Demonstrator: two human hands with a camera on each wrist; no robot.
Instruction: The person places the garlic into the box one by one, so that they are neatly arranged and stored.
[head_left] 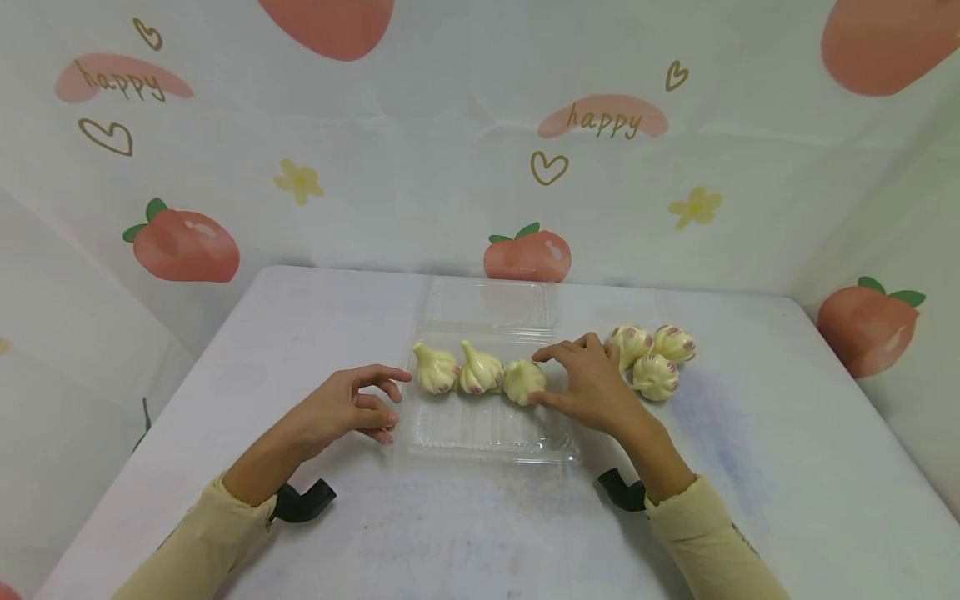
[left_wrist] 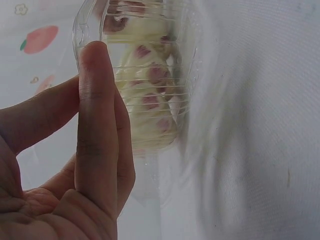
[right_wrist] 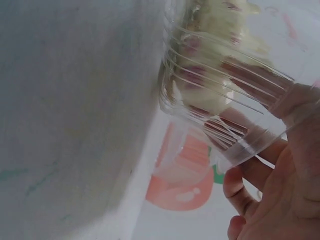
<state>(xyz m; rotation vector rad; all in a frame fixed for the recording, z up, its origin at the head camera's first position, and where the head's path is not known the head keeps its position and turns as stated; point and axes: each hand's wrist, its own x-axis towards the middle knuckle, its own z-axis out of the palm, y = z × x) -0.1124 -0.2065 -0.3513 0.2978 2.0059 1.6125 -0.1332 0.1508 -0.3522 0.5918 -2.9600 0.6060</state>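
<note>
A clear plastic clamshell box (head_left: pixel 465 433) lies unfolded on the table, its lid (head_left: pixel 487 304) toward the back. Inside its tray, a row of garlic bulbs holds a left bulb (head_left: pixel 437 369), a middle bulb (head_left: pixel 480 371) and a right bulb (head_left: pixel 524 381). My right hand (head_left: pixel 592 383) reaches over the box's right wall and pinches the right bulb between thumb and fingers, seen through the plastic in the right wrist view. Beside the left wall is my left hand (head_left: pixel 348 404), fingers loosely bent, holding nothing; fingertips are at the rim.
To the right of the box sit three more garlic bulbs (head_left: pixel 656 377) with purple marks, close together. A printed cloth (head_left: pixel 420 167) hangs behind the white table (head_left: pixel 450 533). Black curved pieces (head_left: pixel 303 502) show at both wrists.
</note>
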